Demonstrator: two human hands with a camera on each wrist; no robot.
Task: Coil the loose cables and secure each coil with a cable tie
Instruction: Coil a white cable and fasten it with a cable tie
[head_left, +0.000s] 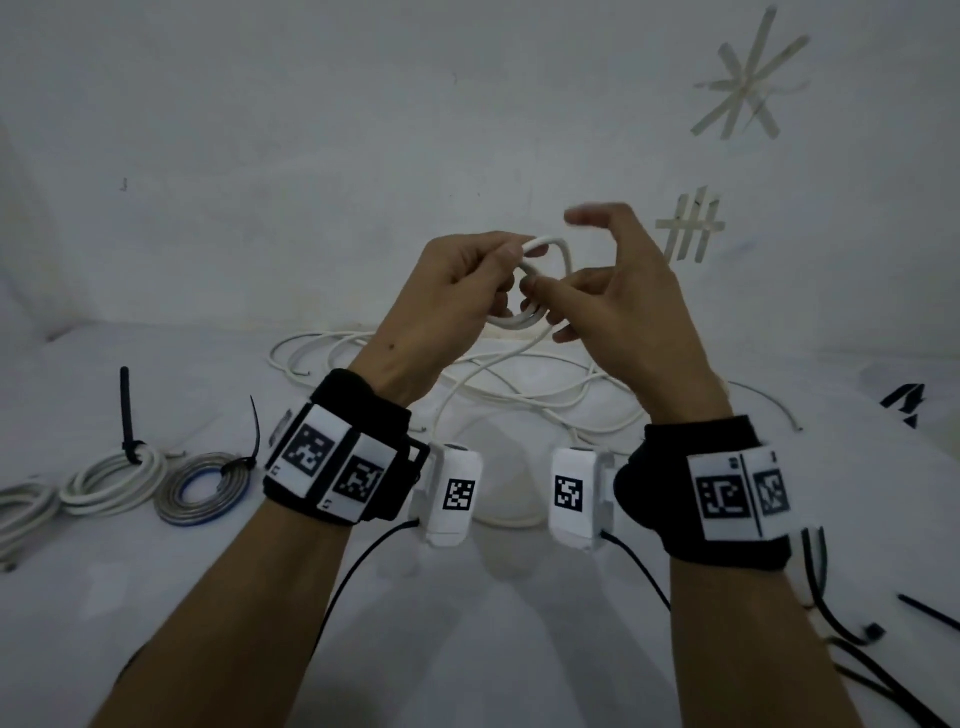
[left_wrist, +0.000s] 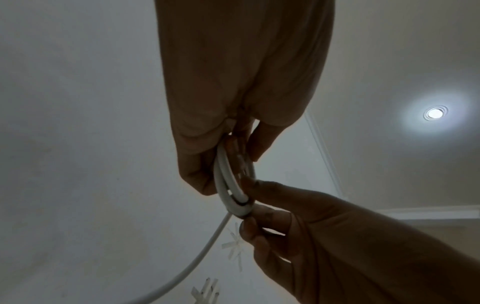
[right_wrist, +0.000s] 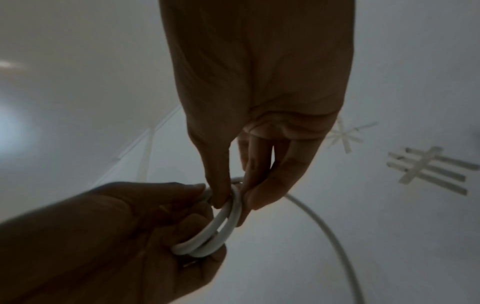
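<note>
Head view: both hands raised above the table (head_left: 519, 649). Left hand (head_left: 457, 291) grips a small coil (head_left: 540, 280) of white cable, two loops visible in the wrist views. Right hand (head_left: 618, 291) pinches the same coil with thumb and lower fingers; index finger extended. One free strand runs from the coil down to the loose white cable pile (head_left: 519, 384). Three finished coils at left: two white (head_left: 117, 480) (head_left: 21, 512), one grey-blue (head_left: 202, 488); two show black ties. Loose black cable ties (head_left: 930, 608) at right, count unclear.
</note>
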